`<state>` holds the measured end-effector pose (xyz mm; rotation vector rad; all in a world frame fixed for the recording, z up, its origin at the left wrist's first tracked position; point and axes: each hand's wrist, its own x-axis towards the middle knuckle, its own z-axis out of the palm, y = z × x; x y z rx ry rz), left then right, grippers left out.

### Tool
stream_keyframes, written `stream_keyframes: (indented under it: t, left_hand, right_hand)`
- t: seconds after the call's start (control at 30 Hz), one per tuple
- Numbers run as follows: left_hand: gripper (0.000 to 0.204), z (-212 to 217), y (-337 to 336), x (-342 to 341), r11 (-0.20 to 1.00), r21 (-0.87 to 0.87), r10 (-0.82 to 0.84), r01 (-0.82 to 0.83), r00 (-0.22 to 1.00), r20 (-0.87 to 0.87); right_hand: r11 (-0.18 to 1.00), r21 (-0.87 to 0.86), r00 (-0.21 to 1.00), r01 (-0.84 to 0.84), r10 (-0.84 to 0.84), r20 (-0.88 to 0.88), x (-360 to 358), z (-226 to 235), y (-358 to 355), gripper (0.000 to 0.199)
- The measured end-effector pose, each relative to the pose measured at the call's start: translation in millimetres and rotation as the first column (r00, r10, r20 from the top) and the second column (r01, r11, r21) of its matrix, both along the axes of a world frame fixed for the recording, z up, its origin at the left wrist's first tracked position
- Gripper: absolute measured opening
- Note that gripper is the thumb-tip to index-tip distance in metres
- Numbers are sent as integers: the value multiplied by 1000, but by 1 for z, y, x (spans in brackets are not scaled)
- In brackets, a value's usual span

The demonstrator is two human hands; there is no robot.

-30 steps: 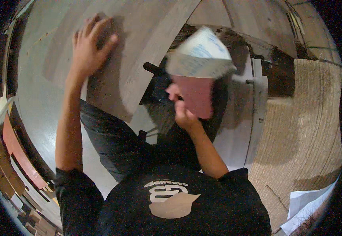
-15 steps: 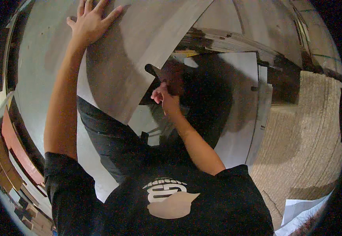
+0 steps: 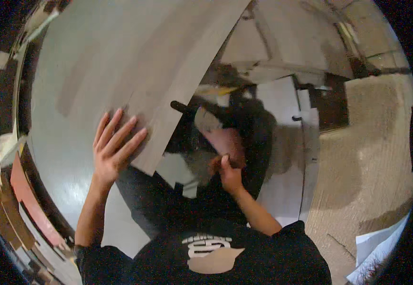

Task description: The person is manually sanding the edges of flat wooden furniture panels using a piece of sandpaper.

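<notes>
Pink sheet (image 3: 229, 142), blurred, held in R hand (image 3: 231, 178), w/ L hand (image 3: 110, 156) spread wide on grey panel (image 3: 182, 71); prob. bracing step, next move needs steady hold.

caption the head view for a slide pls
Left hand spread on a pale board, right hand holding a pink sheet.
</notes>
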<state>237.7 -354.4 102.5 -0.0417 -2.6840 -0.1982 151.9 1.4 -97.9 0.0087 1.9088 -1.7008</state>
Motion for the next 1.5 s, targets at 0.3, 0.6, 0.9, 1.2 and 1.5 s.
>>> stream_keyframes:
  t: [0.3,0.6,0.9,1.2,1.5]
  left_hand:
    - [22,146,-96,113,844,378,525,-380,449,-723]
    - [27,227,-96,137,498,845,727,192,439,-528]
    - [26,181,-113,183,274,962,877,1,410,-250]
    - [40,42,-222,423,246,854,469,458,715,-518]
    - [53,-12,-197,554,332,940,852,-82,453,-262]
  right_hand:
    - [994,-24,995,-103,103,-2,-2,55,-28,58]
    - [952,-295,982,-76,123,142,-12,42,-20,59]
    - [965,-253,997,-66,53,-60,-14,62,-11,60]
    - [895,-442,868,-68,-166,-469,-42,139,-28,55]
    - [707,-689,753,-163,-362,-549,-234,285,-170,69]
